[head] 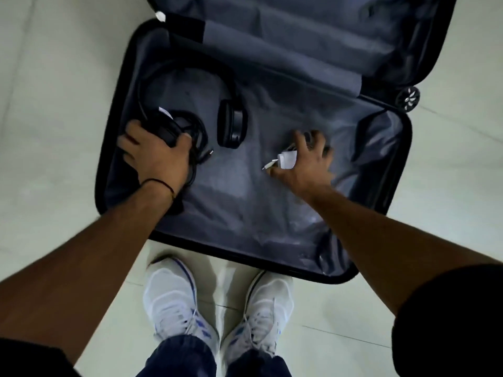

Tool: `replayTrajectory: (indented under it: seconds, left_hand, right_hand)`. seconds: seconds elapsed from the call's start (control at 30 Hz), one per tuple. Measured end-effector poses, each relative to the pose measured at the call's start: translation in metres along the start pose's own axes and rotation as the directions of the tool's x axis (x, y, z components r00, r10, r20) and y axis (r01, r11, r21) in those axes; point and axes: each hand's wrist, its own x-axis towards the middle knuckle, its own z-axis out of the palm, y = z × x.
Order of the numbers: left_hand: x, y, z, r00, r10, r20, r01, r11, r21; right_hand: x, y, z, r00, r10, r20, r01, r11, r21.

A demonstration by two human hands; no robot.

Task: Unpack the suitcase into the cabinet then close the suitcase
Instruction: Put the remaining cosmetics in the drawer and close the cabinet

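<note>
— So, what's left in the suitcase (375,148)?

— Headphones (231,126) at its left, light but fragile; lift by the band. The left hand (155,151) clasps their earcup and a floppy cable (200,137) (tangle risk); the right hand (302,159) curls round a white charger (287,160). Shoes (174,297) near; cabinet unseen.

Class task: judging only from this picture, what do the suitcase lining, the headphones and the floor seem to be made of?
Suitcase lining: thin woven synthetic fabric, grey; it wrinkles and has a slight sheen.
Headphones: probably matte black plastic with padded ear cups; no glare.
Floor: likely glazed tile, pale and smooth with straight joint lines.
</note>
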Motion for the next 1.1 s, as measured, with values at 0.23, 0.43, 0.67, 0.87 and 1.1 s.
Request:
replayTrajectory:
  seconds: [0.23, 0.43, 0.67, 0.87, 1.1]
  left_hand:
    - [0.021, -0.010, 0.018, 1.000, -0.005, -0.028, 0.003, 0.998, -0.063]
    - [0.034, -0.010, 0.002, 0.995, -0.076, 0.060, 0.089, 0.967, -0.237]
    - [0.056, 0.006, -0.013, 0.971, -0.107, 0.212, 0.134, 0.983, -0.122]
    - [0.050, 0.002, -0.006, 0.971, -0.046, 0.236, 0.089, 0.980, -0.175]
    - [0.023, 0.007, -0.019, 0.947, 0.236, 0.218, -0.189, 0.958, -0.215]
  right_hand:
    - [0.012, 0.004, 0.013, 0.984, -0.165, -0.061, 0.161, 0.985, -0.069]
    - [-0.002, -0.042, -0.001, 0.980, -0.080, -0.183, 0.156, 0.876, 0.457]
    - [0.024, -0.111, -0.027, 0.957, -0.217, 0.193, 0.015, 0.703, 0.711]
    - [0.046, -0.116, -0.028, 0.907, -0.202, 0.369, -0.143, 0.676, 0.723]
    - [0.010, -0.076, -0.014, 0.805, -0.275, 0.525, -0.305, 0.567, 0.765]
